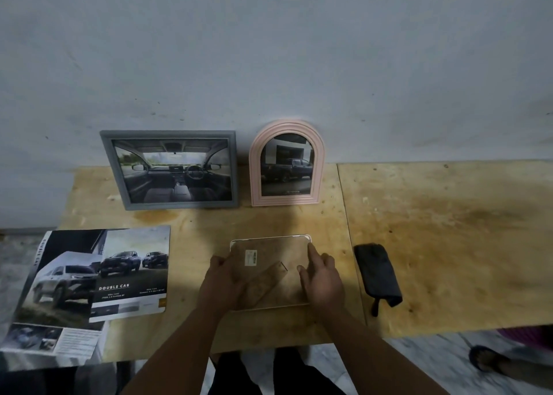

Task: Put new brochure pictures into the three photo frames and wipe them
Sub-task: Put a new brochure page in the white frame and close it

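Head view looked down on a pale plywood table (194,328) set against a grey-blue wall (269,50). I saw a third photo frame with a white rim and brown fibreboard back (287,287) lying face down near the table's front edge, its folding brown stand (264,284) lying flat across the back and a small white label (250,258) stuck near the upper middle.

The left hand (223,284) gripped the frame's left edge, thumb on top of the backing and the fingers tucked out of sight below (so I could tell it was clamped on the frame, but not how far the fingers wrapped). The right hand (321,278) rested on the right side of the backing, index finger stretched straight to the upper right corner and pressing there, the other fingers loosely bent and holding nothing.

At the back of the table, leaning on the wall, stood a grey rectangular frame holding a car-interior picture (173,170) and, just beside it on the right, a pink arched frame holding a picture of a dark pickup (288,164). Both were upright and apart from the hands.

To the left of the face-down frame lay an open car brochure (62,290) overhanging the table's left corner, with a cut sheet printed "DOUBLE CAB" (133,275) on top of it. To the right, near the seam with a second plywood table (449,245), lay a folded dark cloth (377,273), untouched. A sandalled foot (490,361) showed on the floor at lower right.
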A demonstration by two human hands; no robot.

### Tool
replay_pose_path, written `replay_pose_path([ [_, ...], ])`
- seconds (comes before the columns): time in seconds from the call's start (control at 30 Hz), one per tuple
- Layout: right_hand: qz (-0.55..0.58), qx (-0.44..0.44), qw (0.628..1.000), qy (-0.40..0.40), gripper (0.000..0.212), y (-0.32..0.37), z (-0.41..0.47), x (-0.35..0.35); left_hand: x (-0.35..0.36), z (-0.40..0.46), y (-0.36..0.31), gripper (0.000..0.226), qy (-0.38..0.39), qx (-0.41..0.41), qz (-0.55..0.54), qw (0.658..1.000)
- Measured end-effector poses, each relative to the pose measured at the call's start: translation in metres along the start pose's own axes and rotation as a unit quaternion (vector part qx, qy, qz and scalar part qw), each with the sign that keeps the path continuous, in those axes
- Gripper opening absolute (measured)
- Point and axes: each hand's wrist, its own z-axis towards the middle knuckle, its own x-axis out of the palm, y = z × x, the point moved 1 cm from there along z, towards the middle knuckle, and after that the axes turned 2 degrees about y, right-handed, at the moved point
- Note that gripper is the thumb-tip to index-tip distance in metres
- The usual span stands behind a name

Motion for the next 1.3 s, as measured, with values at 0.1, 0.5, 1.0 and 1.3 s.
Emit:
replay_pose_path([
  [0.1, -0.083, -0.051, 0.995, 0.035, 0.062, -0.004, 0.005, -0.004, -0.005, 0.007, -0.001, 0.086, 0.039, 0.017, 0.032, 0.999],
  [0.5, -0.034, -0.117, 0.986, 0.111, 0.078, -0.016, 0.008, -0.012, -0.005, -0.003, 0.025, 0.116, 0.036, 0.131, 0.206, 0.969],
  [1.0, -0.06, -0.178, 0.975, 0.115, 0.08, -0.047, 0.004, -0.015, 0.007, 0.002, 0.04, 0.115, -0.004, 0.162, 0.238, 0.958],
  [1.3, 0.041, -0.138, 0.989, 0.041, 0.058, -0.048, -0.036, -0.009, 0.006, -0.028, 0.038, 0.076, -0.026, 0.088, 0.144, 0.985],
])
